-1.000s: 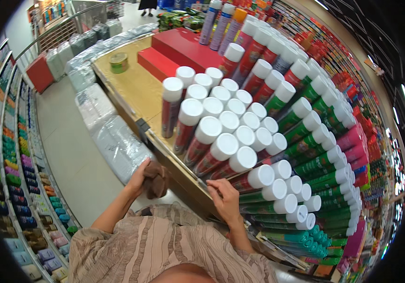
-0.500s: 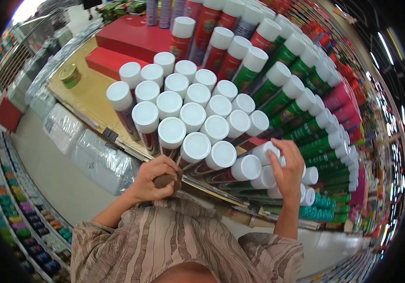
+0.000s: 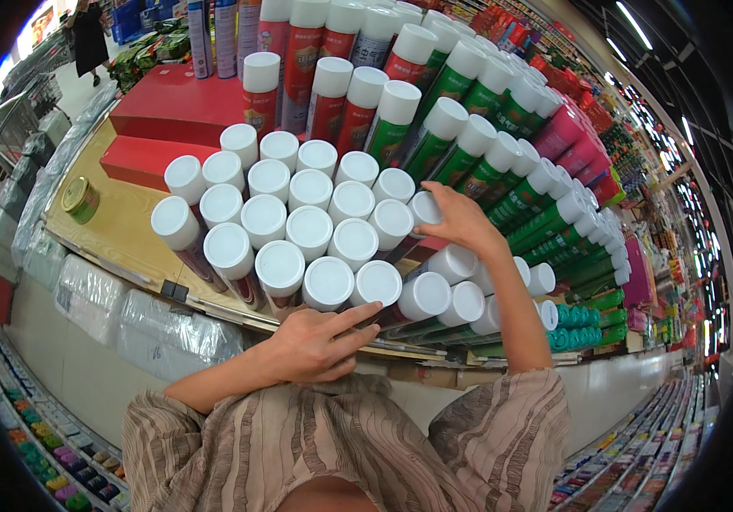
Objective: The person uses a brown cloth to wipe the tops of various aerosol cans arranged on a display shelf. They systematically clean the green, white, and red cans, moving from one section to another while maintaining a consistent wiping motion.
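Spray cans with white caps [image 3: 308, 228] stand upright in a tight group in front of me. My right hand [image 3: 460, 220] reaches to the right edge of this group. Its thumb and fingers close around the white cap of one spray can [image 3: 425, 207]. At the front row my left hand [image 3: 319, 343] lies low beside the cans, fingers stretched to the right. Its index fingertip touches the side of a front can just under the cap [image 3: 378, 282]. The left palm is hidden, and nothing shows in that hand.
Red steps [image 3: 166, 107] and a small green-gold tin [image 3: 81, 200] sit on the wooden stand [image 3: 119, 235]. Red and green spray cans [image 3: 435, 145] rise behind and to the right. Plastic-wrapped packs [image 3: 179, 333] line the left front. A person in black [image 3: 90, 43] stands far left.
My right hand has moved from the front right cans to one farther back and left. The left hand has shifted right along the front row, its fingers straightening; the brown thing in it no longer shows.
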The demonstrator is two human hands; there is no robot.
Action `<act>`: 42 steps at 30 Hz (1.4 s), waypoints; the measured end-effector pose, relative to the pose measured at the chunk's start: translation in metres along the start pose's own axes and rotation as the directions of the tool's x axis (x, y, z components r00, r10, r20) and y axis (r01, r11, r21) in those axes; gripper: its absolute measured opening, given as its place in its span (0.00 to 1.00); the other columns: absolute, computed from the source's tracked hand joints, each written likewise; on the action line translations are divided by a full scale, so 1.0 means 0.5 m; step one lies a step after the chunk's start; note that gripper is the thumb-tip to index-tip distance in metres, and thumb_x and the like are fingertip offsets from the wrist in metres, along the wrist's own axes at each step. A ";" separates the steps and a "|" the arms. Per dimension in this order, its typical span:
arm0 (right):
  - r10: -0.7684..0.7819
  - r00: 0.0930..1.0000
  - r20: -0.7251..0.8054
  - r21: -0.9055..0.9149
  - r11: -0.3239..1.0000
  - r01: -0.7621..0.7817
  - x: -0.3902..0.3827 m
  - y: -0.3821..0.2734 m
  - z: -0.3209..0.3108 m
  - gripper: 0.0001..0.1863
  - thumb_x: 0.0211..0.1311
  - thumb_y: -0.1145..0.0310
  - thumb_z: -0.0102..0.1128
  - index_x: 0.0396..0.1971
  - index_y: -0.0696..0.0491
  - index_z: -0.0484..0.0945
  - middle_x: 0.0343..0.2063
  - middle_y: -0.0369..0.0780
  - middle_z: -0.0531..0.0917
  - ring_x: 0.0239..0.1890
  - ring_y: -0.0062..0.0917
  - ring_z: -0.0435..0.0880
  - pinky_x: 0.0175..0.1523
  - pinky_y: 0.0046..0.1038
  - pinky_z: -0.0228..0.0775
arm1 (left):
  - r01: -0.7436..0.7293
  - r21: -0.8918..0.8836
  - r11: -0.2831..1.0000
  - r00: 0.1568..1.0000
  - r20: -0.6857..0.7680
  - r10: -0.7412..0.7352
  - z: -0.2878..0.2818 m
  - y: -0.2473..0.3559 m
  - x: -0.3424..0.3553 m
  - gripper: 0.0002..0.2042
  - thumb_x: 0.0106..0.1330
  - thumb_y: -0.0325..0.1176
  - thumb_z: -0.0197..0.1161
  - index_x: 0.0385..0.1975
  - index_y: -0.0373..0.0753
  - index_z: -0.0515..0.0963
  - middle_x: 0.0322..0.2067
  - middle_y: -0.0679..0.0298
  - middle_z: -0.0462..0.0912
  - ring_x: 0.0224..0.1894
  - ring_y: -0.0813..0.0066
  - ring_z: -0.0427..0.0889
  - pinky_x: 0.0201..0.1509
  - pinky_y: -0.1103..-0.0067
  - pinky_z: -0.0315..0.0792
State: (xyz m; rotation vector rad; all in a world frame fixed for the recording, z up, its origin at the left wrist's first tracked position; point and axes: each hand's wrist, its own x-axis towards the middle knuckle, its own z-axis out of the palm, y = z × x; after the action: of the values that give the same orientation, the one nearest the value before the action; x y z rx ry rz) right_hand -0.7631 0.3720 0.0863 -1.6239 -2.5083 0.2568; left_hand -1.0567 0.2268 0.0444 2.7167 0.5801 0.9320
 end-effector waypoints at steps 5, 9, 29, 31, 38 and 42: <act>0.041 0.998 0.056 0.036 0.998 -0.043 0.008 -0.001 0.017 0.38 0.38 0.53 0.73 0.46 0.57 0.65 0.43 0.53 0.78 0.46 0.46 0.78 0.50 0.39 0.70 | 0.056 0.006 0.998 0.997 0.054 -0.056 0.016 -0.008 0.004 0.27 0.46 0.34 0.66 0.51 0.36 0.74 0.61 0.56 0.66 0.27 0.71 0.80 0.28 0.76 0.76; 0.049 0.994 0.094 0.046 0.998 -0.054 -0.006 -0.003 0.008 0.38 0.36 0.53 0.73 0.46 0.57 0.65 0.37 0.53 0.80 0.41 0.47 0.80 0.48 0.40 0.72 | 0.104 0.034 0.994 0.989 0.103 -0.107 0.026 -0.011 0.005 0.27 0.45 0.34 0.65 0.50 0.37 0.74 0.62 0.58 0.66 0.31 0.68 0.81 0.32 0.75 0.76; -0.025 0.976 0.215 0.103 0.995 0.003 -0.050 -0.038 -0.003 0.38 0.35 0.51 0.73 0.44 0.59 0.68 0.34 0.54 0.81 0.39 0.48 0.80 0.46 0.40 0.71 | 0.134 0.052 0.990 0.984 0.109 -0.139 0.036 -0.009 0.008 0.27 0.44 0.33 0.67 0.49 0.35 0.75 0.62 0.58 0.66 0.33 0.67 0.81 0.34 0.75 0.77; -0.075 0.974 0.213 0.131 0.990 0.048 -0.052 -0.037 0.000 0.41 0.36 0.49 0.72 0.46 0.61 0.66 0.33 0.56 0.80 0.39 0.50 0.80 0.45 0.43 0.71 | 0.130 0.053 0.990 0.986 0.101 -0.135 0.038 -0.009 0.007 0.27 0.45 0.33 0.67 0.49 0.34 0.75 0.62 0.58 0.66 0.33 0.68 0.81 0.34 0.75 0.76; -0.003 0.933 0.361 0.162 0.985 -0.060 -0.055 -0.050 -0.023 0.32 0.57 0.44 0.55 0.50 0.56 0.69 0.40 0.55 0.79 0.45 0.47 0.78 0.50 0.41 0.68 | 0.081 0.065 0.995 0.995 0.048 -0.084 0.044 -0.015 0.005 0.24 0.47 0.32 0.65 0.47 0.34 0.75 0.62 0.57 0.65 0.26 0.71 0.79 0.27 0.77 0.76; 0.009 0.933 0.359 0.043 0.999 -0.026 -0.054 -0.061 -0.026 0.33 0.60 0.41 0.50 0.51 0.56 0.69 0.40 0.55 0.80 0.45 0.47 0.78 0.50 0.42 0.67 | 0.093 0.057 0.994 0.993 0.066 -0.097 0.041 -0.013 0.006 0.24 0.48 0.33 0.65 0.48 0.33 0.75 0.62 0.57 0.65 0.26 0.72 0.80 0.27 0.77 0.76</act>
State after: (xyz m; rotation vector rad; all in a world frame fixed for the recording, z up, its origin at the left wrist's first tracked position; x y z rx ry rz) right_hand -0.7763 0.3361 0.1051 -1.7148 -2.7181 0.6666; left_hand -1.0438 0.2326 0.0277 2.7292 0.7243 0.8078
